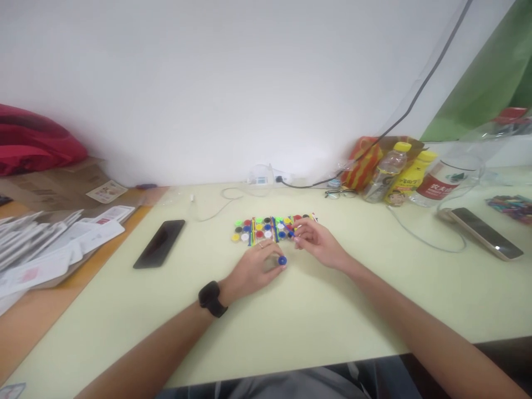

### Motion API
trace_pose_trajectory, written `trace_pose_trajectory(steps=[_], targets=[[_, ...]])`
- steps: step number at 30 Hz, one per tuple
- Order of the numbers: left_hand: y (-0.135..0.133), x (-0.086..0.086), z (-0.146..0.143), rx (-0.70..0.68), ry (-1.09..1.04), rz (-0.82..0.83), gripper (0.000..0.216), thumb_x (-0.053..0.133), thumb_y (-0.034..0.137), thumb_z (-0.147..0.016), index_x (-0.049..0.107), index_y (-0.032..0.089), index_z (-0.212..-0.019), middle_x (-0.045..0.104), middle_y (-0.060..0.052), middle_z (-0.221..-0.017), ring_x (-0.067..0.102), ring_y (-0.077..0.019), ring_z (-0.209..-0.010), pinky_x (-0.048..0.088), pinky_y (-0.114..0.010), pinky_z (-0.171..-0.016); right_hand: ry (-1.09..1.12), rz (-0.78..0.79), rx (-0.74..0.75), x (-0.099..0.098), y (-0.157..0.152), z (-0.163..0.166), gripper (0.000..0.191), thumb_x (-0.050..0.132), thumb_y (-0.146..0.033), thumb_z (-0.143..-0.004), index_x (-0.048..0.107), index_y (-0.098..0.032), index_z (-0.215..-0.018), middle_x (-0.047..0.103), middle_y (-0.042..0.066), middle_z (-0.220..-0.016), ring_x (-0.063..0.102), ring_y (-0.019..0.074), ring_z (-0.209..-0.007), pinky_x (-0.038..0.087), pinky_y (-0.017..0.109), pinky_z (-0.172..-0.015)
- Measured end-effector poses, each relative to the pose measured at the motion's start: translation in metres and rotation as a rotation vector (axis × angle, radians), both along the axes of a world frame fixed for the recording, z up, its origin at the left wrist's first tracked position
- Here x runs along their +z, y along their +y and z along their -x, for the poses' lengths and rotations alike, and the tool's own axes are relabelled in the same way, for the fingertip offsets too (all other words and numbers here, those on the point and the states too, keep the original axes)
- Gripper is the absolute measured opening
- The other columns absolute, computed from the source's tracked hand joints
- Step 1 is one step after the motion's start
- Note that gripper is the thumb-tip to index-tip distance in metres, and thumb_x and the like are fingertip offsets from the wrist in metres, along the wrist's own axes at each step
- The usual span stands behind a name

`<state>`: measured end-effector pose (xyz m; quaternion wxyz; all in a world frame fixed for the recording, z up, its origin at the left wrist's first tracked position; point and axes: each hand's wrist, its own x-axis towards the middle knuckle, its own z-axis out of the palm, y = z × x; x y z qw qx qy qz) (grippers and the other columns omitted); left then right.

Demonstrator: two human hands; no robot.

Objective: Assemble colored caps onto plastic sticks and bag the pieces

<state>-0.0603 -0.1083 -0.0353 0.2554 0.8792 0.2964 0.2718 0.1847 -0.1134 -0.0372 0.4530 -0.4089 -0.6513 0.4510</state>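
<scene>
A small flat set of coloured round pots (266, 228) in green, red, yellow, blue, white and black lies on the pale yellow table (291, 321), with thin sticks laid across it. My left hand (255, 270), with a black watch on the wrist, is closed around a small blue cap (282, 260) at its fingertips, just in front of the set. My right hand (318, 243) rests at the set's right end, fingers curled and pinching at a pot there; what they grip is too small to make out.
A black phone (159, 243) lies left of the set. A second phone (484, 233) with a cable lies at the right. Bottles (388, 169) and a clear jar (451, 177) stand at the back right by glasses (341, 193). Stacked papers (45, 249) cover the left side.
</scene>
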Motion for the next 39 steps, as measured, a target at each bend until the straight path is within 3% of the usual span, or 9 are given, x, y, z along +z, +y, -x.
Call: trace_pose_trajectory(steps=[4,9,12,14,18,23,32,39], targets=[[0.000,0.000,0.001,0.033,-0.144,0.207,0.013,0.065,0.032,-0.096,0.062,0.021,-0.101,0.068,-0.003,-0.093,0.063,-0.0160,-0.079,0.053,-0.029,-0.073,-0.024,-0.022,-0.032,0.001,-0.002,0.003,0.032,0.067,-0.041,-0.093,0.057,-0.024,-0.118,0.064,0.004,-0.102,0.071,0.0175,-0.079,0.059,0.039,-0.081],[0.002,-0.007,-0.002,0.065,-0.327,0.440,0.030,0.074,0.037,-0.091,0.067,0.018,-0.113,0.073,-0.007,-0.103,0.070,-0.0193,-0.091,0.059,-0.033,-0.086,-0.110,-0.130,-0.049,0.009,-0.007,0.005,0.027,0.061,-0.041,-0.097,0.059,-0.023,-0.118,0.070,0.006,-0.097,0.070,0.0207,-0.087,0.057,0.040,-0.085],[0.004,-0.007,-0.004,0.085,-0.401,0.575,0.039,0.082,0.039,-0.084,0.069,0.017,-0.114,0.075,-0.009,-0.104,0.073,-0.0216,-0.092,0.060,-0.037,-0.088,-0.109,-0.130,0.001,0.012,-0.012,0.010,0.026,0.059,-0.040,-0.099,0.059,-0.024,-0.120,0.072,0.008,-0.103,0.070,0.0232,-0.099,0.056,0.040,-0.088],[0.004,-0.004,-0.004,0.071,-0.425,0.616,0.043,0.084,0.039,-0.083,0.069,0.018,-0.117,0.075,-0.010,-0.109,0.074,-0.0233,-0.096,0.061,-0.038,-0.090,-0.100,-0.117,0.059,0.014,-0.017,0.013,0.024,0.060,-0.038,-0.098,0.059,-0.025,-0.119,0.072,0.008,-0.105,0.071,0.0224,-0.097,0.056,0.040,-0.088],[0.003,0.001,-0.003,0.008,-0.435,0.585,0.041,0.082,0.037,-0.086,0.070,0.019,-0.121,0.074,-0.011,-0.119,0.072,-0.0251,-0.106,0.060,-0.039,-0.096,-0.142,-0.137,0.128,0.017,-0.025,0.020,0.014,0.060,-0.031,-0.098,0.061,-0.024,-0.110,0.073,0.006,-0.102,0.070,0.0207,-0.093,0.055,0.036,-0.085],[0.002,-0.001,-0.004,0.067,-0.420,0.506,0.031,0.078,0.037,-0.089,0.074,0.020,-0.115,0.076,-0.010,-0.116,0.072,-0.0253,-0.107,0.060,-0.039,-0.096,-0.245,-0.184,0.095,0.018,-0.029,0.023,0.008,0.054,-0.028,-0.099,0.061,-0.024,-0.097,0.070,0.003,-0.091,0.066,0.0195,-0.085,0.053,0.033,-0.077],[0.001,-0.005,-0.001,0.074,-0.341,0.366,0.030,0.071,0.035,-0.094,0.074,0.021,-0.121,0.074,-0.009,-0.121,0.071,-0.0256,-0.111,0.059,-0.040,-0.099,-0.316,-0.300,0.023,0.011,-0.029,0.020,0.013,0.051,-0.027,-0.102,0.063,-0.024,-0.100,0.072,0.005,-0.097,0.067,0.0192,-0.088,0.052,0.031,-0.081],[-0.002,-0.003,0.000,0.050,-0.306,0.268,0.025,0.068,0.030,-0.096,0.074,0.022,-0.119,0.075,-0.008,-0.117,0.072,-0.0224,-0.105,0.060,-0.036,-0.093,-0.429,-0.427,0.061,0.008,-0.029,0.018,0.013,0.048,-0.021,-0.103,0.061,-0.024,-0.101,0.071,0.003,-0.093,0.066,0.0177,-0.083,0.050,0.029,-0.076]])
